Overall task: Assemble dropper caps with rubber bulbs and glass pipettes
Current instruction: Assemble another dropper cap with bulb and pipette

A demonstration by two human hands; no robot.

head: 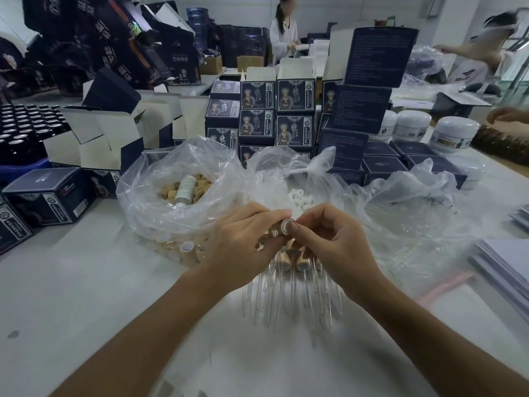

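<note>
Dropper cap (286,226) sat pinched between our left hand (243,247) and right hand (329,242), open end up, we judged to seat a bulb; bag of caps (183,193) at ten o'clock; glass pipettes (289,296) at six.

white table (71,282) — plastic bags (183,179) | dark boxes (51,193) | glass pipettes (289,299)

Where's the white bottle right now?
In the head view, the white bottle lies left of centre in the bag of tan caps, beyond the left hand and in front of the open cartons.
</note>
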